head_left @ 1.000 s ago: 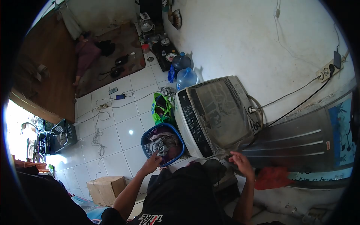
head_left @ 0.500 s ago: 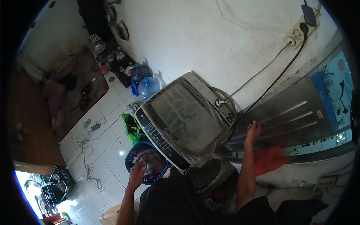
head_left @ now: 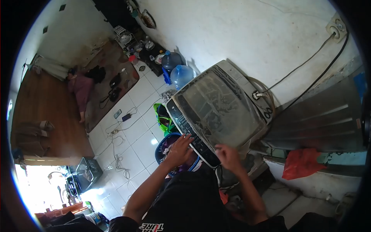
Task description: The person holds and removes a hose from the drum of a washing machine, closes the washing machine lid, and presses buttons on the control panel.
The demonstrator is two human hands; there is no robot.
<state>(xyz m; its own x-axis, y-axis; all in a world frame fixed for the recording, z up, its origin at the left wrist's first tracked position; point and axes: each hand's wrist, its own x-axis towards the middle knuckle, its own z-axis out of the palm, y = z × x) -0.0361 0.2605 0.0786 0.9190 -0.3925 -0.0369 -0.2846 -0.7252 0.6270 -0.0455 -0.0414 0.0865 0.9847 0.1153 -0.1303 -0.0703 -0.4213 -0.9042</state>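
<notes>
A top-loading washing machine (head_left: 220, 104) stands in front of me with its see-through lid down. My left hand (head_left: 179, 151) is at the front edge of its black control panel (head_left: 205, 150), fingers stretched out and apart, with nothing visible in them. Below that hand is a blue laundry basket (head_left: 157, 154) holding purplish and pale clothes (head_left: 167, 146), partly covered by my arm. My right hand (head_left: 230, 157) is over the machine's near right corner, by the lid edge. Its fingers look bent and smeared, and whether they touch the lid is unclear.
A green bag (head_left: 164, 124) and blue water jugs (head_left: 181, 76) stand beside the machine. Cables (head_left: 118, 160) trail over the tiles. A red cloth or bag (head_left: 300, 164) hangs at right. A person (head_left: 81, 91) is on the floor at far left.
Both hands have come in to the machine: the left moved up from over the basket to the panel edge, the right moved left from beside the machine. My view has shifted.
</notes>
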